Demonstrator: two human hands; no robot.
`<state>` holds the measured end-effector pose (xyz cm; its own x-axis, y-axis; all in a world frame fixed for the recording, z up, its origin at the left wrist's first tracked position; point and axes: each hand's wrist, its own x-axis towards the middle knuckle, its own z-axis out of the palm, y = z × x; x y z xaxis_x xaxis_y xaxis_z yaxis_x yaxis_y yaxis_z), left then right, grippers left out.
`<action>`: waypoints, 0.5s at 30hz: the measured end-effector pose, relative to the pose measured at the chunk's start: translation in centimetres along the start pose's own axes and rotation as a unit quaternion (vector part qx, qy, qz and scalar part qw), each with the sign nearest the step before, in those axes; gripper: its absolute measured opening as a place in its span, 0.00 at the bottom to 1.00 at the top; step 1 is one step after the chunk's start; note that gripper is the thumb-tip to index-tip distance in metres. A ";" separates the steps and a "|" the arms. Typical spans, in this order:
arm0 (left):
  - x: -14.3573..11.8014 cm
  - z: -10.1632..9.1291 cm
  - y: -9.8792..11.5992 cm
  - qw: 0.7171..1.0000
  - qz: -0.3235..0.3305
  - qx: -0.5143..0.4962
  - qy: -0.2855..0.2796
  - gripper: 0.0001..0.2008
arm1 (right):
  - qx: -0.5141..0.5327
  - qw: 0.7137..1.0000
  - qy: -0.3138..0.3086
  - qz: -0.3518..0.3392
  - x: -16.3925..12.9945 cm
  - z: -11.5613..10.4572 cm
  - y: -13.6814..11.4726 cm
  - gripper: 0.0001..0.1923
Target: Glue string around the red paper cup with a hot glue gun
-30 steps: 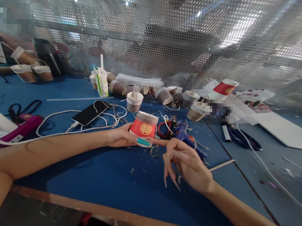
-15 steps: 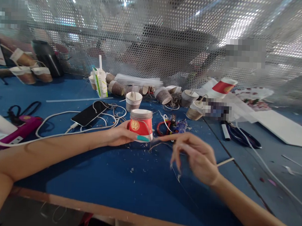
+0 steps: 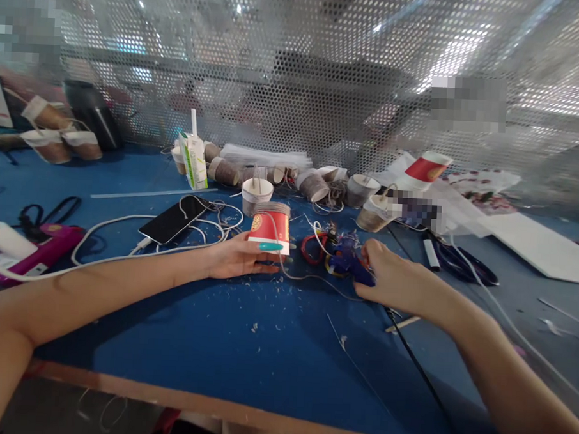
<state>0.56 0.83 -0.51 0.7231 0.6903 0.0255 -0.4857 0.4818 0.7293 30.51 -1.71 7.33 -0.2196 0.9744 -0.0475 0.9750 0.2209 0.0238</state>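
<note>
My left hand [image 3: 235,256] holds a red paper cup [image 3: 270,227] upside down just above the blue table [image 3: 207,341]; brown twine is wound around the cup's upper end. A loose strand of twine [image 3: 310,279] trails from the cup across the table to the right. My right hand [image 3: 392,279] lies to the right of the cup with curled fingers closed over a blue glue gun [image 3: 346,261]. A black cord [image 3: 412,360] runs from under that hand toward the near right.
Behind the cup lie a phone [image 3: 174,217], white cables, a milk carton [image 3: 193,158], several twine-wrapped cups [image 3: 314,183] and a red cup [image 3: 426,168]. A pink glue gun [image 3: 46,248] sits left, scissors [image 3: 464,263] right. A perforated metal screen [image 3: 295,83] closes the back.
My right hand let go of the twine near the cup and moved right and away onto the blue glue gun. My left hand turned the cup and lowered it slightly.
</note>
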 end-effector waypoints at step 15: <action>0.1 0.4 0.2 0.999 0.006 0.020 0.048 0.28 | 0.202 0.940 0.272 0.044 0.3 0.1 -1.6 0.08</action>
<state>0.71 0.76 -0.10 0.6656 0.7457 -0.0300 -0.4732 0.4528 0.7557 28.94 -1.81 7.21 -0.0158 0.8892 0.4572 0.8992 0.2125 -0.3824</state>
